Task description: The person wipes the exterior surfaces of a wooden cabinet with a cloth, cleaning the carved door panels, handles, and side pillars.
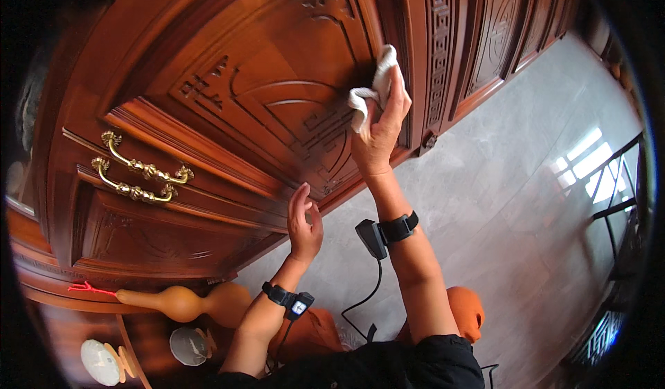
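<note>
My right hand (383,134) grips a white cloth (385,74) and presses it against the carved wooden cabinet door (280,51), close to the door's right-hand frame. Part of the cloth folds out past the thumb. Lower and to the left, my left hand (305,228) holds nothing. Its fingers are loosely bent and apart, near the door's bottom edge; whether they touch the wood I cannot tell. Two brass pull handles, an upper one (148,171) and a lower one (135,191), sit side by side where this door meets its neighbour.
Grey polished floor tiles (493,197) run along the cabinet base. At lower left lies a bottle gourd (182,303) with a red cord, near round discs on small stands (101,363). Black metal framing (615,210) stands at far right. Cables (363,300) hang from my wrist devices.
</note>
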A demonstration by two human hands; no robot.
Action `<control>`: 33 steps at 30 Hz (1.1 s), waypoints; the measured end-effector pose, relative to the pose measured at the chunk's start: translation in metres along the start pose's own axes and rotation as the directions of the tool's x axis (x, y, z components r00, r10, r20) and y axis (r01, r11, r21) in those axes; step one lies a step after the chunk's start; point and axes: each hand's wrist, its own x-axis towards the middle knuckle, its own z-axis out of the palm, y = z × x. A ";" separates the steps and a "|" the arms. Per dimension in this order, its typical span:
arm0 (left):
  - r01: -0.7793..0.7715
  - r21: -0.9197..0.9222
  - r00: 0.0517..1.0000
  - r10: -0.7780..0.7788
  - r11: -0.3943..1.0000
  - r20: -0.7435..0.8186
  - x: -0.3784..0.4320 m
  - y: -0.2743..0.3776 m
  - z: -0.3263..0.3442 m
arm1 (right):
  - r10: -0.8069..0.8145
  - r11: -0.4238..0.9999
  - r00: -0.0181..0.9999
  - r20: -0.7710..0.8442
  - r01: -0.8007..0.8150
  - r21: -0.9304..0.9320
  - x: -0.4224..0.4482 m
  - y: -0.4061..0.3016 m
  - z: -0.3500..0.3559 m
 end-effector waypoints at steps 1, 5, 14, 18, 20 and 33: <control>-0.021 0.001 1.000 0.021 1.000 -0.010 0.001 0.002 0.000 | -0.066 0.998 0.998 0.001 0.066 0.004 0.015 -0.010 0.003; -0.044 -0.029 0.999 0.043 0.999 -0.025 0.010 0.021 -0.003 | -0.317 0.947 0.946 0.074 0.312 0.074 0.058 -0.050 0.025; -0.310 0.215 0.910 0.355 0.926 -0.214 0.054 0.061 -0.037 | -0.355 0.914 0.813 0.461 0.406 -0.012 -0.019 -0.034 0.008; -0.446 0.478 0.781 0.590 0.757 -0.205 0.099 0.073 -0.075 | -0.319 0.944 0.923 0.214 0.329 -0.010 0.015 -0.074 0.014; -0.338 0.628 0.820 0.547 0.701 -0.169 0.118 0.079 -0.078 | -0.456 0.887 0.839 0.297 0.456 0.073 0.034 -0.096 0.021; -0.142 0.867 0.860 0.492 0.478 -0.131 0.135 0.066 -0.056 | -0.347 0.903 0.935 0.066 0.352 -0.246 0.151 -0.056 0.025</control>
